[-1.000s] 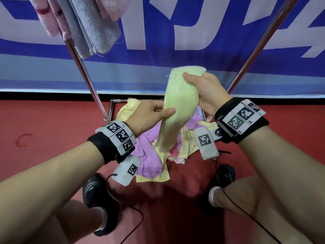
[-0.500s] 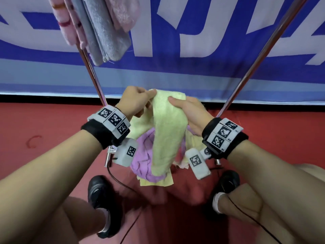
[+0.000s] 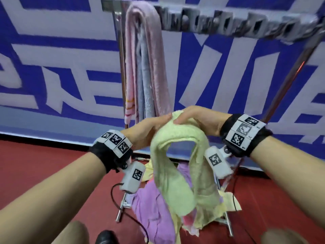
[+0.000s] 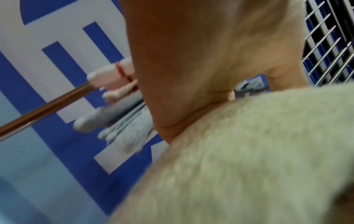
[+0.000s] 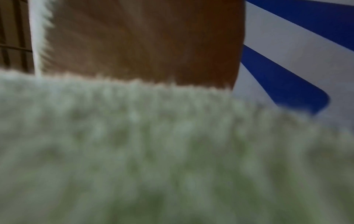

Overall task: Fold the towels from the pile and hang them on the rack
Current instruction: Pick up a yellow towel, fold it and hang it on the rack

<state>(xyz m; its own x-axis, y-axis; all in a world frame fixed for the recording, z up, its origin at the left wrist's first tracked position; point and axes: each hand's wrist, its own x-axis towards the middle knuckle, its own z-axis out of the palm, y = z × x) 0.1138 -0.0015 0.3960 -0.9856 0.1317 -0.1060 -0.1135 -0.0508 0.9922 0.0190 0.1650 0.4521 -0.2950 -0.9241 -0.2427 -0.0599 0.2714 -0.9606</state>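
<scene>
Both hands meet at chest height over a pale green towel [image 3: 177, 166], which droops in a loop between the wrists. The left hand [image 3: 146, 131] and the right hand [image 3: 197, 120] each have fingers curled round the towel's top fold, thumbs nearly touching. Below, the pile [image 3: 154, 213] of purple and yellow towels lies on the red floor [image 3: 44, 166]. Behind, pink and grey towels [image 3: 146, 67] hang on the rack [image 3: 228, 23].

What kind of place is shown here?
Probably an indoor hall or staged recording area, not a home: a large blue-and-white banner, red floor, and a metal towel rack standing against it.
</scene>
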